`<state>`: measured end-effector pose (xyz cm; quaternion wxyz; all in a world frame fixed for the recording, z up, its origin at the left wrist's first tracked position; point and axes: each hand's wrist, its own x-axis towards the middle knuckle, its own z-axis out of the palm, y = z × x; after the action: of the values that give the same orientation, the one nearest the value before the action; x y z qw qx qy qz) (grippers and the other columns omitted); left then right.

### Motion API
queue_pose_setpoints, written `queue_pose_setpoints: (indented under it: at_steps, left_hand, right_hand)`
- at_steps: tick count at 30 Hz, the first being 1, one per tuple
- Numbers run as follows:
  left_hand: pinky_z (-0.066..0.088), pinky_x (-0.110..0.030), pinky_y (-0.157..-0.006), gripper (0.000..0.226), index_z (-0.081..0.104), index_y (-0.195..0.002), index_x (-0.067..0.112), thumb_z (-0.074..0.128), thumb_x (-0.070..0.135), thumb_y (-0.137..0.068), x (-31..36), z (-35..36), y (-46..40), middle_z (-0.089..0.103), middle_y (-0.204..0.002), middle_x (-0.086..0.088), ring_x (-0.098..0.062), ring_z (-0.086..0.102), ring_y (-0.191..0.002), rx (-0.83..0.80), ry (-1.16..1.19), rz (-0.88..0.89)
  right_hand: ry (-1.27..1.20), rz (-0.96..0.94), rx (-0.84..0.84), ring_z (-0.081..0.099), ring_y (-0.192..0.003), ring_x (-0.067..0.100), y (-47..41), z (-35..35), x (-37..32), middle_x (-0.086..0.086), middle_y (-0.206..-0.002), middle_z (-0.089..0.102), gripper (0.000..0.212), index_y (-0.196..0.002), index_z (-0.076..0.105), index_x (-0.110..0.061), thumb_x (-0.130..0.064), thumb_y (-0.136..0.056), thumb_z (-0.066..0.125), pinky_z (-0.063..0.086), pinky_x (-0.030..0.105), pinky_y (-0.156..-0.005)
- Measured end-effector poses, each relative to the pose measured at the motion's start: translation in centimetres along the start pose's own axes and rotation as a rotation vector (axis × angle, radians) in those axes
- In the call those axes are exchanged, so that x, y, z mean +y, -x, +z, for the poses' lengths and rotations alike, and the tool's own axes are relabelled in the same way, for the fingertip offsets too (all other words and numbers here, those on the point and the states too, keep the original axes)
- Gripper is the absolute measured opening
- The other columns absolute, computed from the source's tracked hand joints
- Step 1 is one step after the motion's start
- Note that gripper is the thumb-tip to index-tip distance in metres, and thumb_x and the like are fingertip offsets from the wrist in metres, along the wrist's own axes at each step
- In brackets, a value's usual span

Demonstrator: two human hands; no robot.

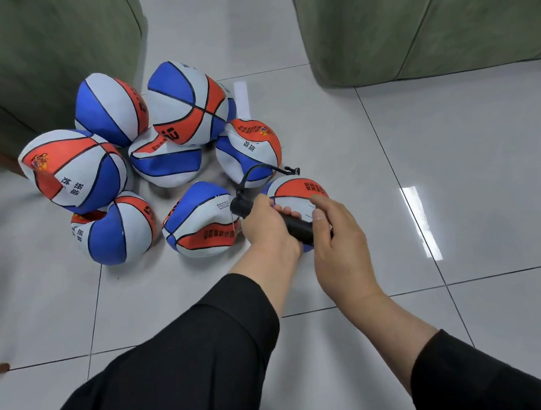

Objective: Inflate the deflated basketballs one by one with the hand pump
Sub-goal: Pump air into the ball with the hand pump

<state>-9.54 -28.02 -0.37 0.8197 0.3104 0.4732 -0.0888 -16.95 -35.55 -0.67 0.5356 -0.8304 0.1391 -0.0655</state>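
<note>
Both arms reach forward from bottom edge toward 12 o'clock, converging near centre. Left arm (186,374) enters from 7 o'clock, black sleeve (210,344) covering it almost to wrist, bare wrist angled toward 1 o'clock. Left hand (270,228) back up, fingers curled round black pump (293,224). Right arm (420,339) enters from 5 o'clock, sleeve pushed up to mid forearm. Right hand (340,244) just at 3 o'clock of left hand, back up, thumb and fingers curled round pump's near end. Hands almost touching.

Chinese "班级" on a basketball (72,172)
</note>
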Motion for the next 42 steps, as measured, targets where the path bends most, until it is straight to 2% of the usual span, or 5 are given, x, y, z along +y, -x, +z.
queue_pose_setpoints:
  at_steps: [6, 13, 23, 38, 42]
  left_hand:
    - [0.049, -0.024, -0.046, 0.008, 0.049, -0.09, 0.01, 0.056, 0.009, -0.089, -0.4, -1.1, -1.3, 0.048, -0.063, -0.004, -0.017, 0.046, -0.044, 0.04, -0.048, 0.044]
    - [0.053, -0.028, -0.049, 0.017, 0.055, -0.105, 0.012, 0.056, 0.007, -0.089, -1.0, -1.2, -2.1, 0.054, -0.079, -0.011, -0.018, 0.053, -0.047, 0.073, -0.103, 0.142]
    - [0.052, -0.027, -0.05, 0.008, 0.053, -0.086, 0.01, 0.058, 0.006, -0.091, 6.9, -1.5, -5.7, 0.05, -0.062, -0.002, -0.015, 0.048, -0.044, 0.107, -0.198, 0.194]
    - [0.05, -0.033, -0.055, 0.02, 0.049, -0.104, 0.021, 0.05, 0.007, -0.09, -1.1, -0.1, -1.5, 0.051, -0.065, -0.002, -0.017, 0.05, -0.04, 0.003, -0.234, 0.346]
    - [0.049, -0.03, -0.05, 0.03, 0.048, -0.12, 0.02, 0.049, 0.004, -0.094, -0.8, 0.3, -1.0, 0.05, -0.05, 0.005, -0.015, 0.049, -0.04, -0.015, -0.24, 0.384]
  right_hand:
    - [0.008, 0.069, -0.024, 0.055, -0.118, 0.007, 0.1, 0.4, 0.8, -0.008, -0.127, 0.062, 0.033, -0.134, 0.061, -0.022, -0.023, -0.109, 0.041, 0.046, 0.026, -0.104]
    - [0.004, 0.089, -0.041, 0.058, -0.113, 0.007, 0.2, 0.7, 1.9, -0.009, -0.123, 0.064, 0.031, -0.13, 0.063, -0.023, -0.024, -0.109, 0.04, 0.048, 0.031, -0.102]
    - [-0.028, 0.003, -0.071, 0.062, -0.114, 0.004, 1.9, -0.4, 2.3, -0.016, -0.118, 0.068, 0.03, -0.128, 0.066, -0.025, -0.022, -0.107, 0.045, 0.049, 0.022, -0.096]
    - [-0.125, 0.148, 0.063, 0.055, -0.125, 0.007, 1.2, 1.6, 1.9, -0.007, -0.134, 0.062, 0.037, -0.139, 0.057, -0.021, -0.024, -0.111, 0.034, 0.045, 0.033, -0.112]
    - [-0.155, 0.175, 0.067, 0.056, -0.124, 0.008, 0.9, 1.6, 2.1, -0.009, -0.131, 0.062, 0.034, -0.135, 0.058, -0.028, -0.024, -0.111, 0.034, 0.046, 0.035, -0.111]
